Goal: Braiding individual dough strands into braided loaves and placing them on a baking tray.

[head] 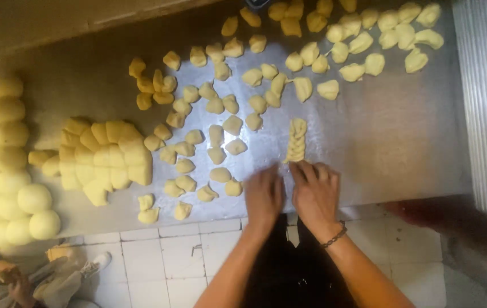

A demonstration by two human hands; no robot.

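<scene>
Steel worktop (403,137) crowded with cut dough pieces (215,137). Left hand (264,195) and right hand (314,191) spread flat, fingertips at near end of braided dough strip (297,140). Risk: braid unravelling or smearing flat under excess pressure.

head cam | worn on head | looks straight down | near, over steel table (403,142) edge and tiled floor (158,268)

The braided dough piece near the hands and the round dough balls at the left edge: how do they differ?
The braided dough piece is long and twisted; the round dough balls are smooth. It lies alone by the right hand; the balls sit packed in rows, away from both hands. Both are pale yellow, on the metal table.
</scene>
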